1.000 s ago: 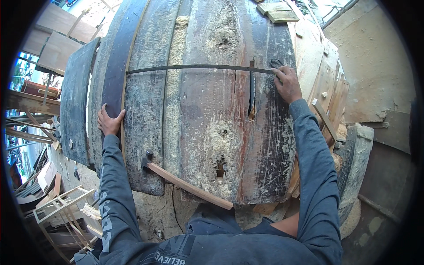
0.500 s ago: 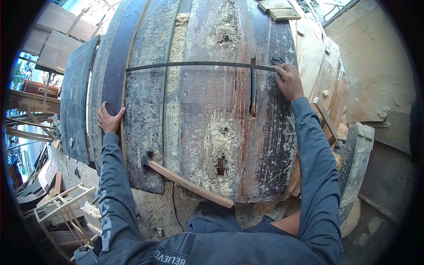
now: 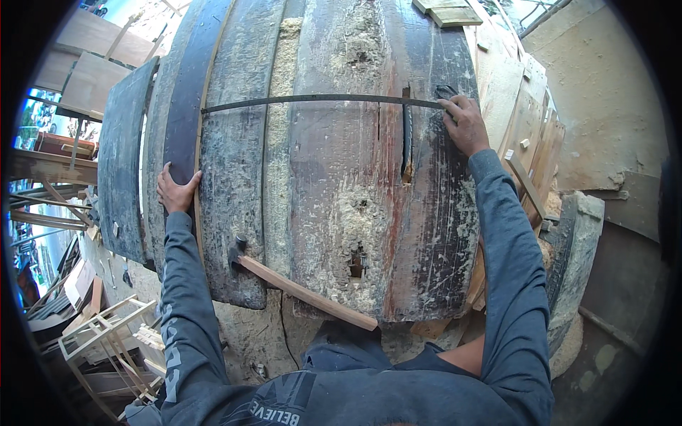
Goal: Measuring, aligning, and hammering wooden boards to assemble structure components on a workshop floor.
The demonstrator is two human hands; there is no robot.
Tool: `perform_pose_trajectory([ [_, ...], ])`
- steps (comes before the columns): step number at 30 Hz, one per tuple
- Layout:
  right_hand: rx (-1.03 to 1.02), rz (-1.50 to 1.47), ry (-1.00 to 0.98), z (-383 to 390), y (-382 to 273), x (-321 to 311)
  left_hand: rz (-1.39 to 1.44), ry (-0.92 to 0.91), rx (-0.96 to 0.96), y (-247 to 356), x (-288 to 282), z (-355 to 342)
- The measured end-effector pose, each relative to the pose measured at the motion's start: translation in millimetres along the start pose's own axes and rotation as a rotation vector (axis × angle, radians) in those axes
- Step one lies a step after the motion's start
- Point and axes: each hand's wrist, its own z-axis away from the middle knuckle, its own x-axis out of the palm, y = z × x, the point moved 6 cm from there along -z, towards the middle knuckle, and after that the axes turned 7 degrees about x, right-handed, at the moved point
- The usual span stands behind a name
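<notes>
My left hand spans a long dark board with a pale edge, its thumb at the right side and fingers at the left. A thin dark tape measure stretches from that board's edge across the worn plank tabletop. At its right end my right hand is closed on it; a small dark loop shows just beyond the fingertips, and the palm hides the rest. Between my arms lies a hammer, its dark head toward my left forearm and its wooden handle slanting to the table's near edge.
Short wood blocks sit at the table's far right corner. Planks and offcuts lean along the right side. A slot and a hole pierce the tabletop. Wooden frames stand low on the left; a cable hangs near my legs.
The view has shifted very slightly. Both hands, the tape measure and the hammer keep practically the same places on the table.
</notes>
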Motion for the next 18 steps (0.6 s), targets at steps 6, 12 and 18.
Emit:
perform_pose_trajectory([
  [6, 0.004, -0.008, -0.012, -0.5, -0.1, -0.1, -0.008, -0.020, -0.015, -2.0, 1.4, -1.3],
  [12, 0.020, -0.034, -0.020, -0.9, -0.1, -0.5, -0.012, -0.037, -0.024, -3.6, 1.9, -2.6],
  [18, 0.034, -0.035, -0.041, -1.7, 1.5, 0.6, 0.004, -0.043, -0.030, -5.2, 2.9, -2.9],
])
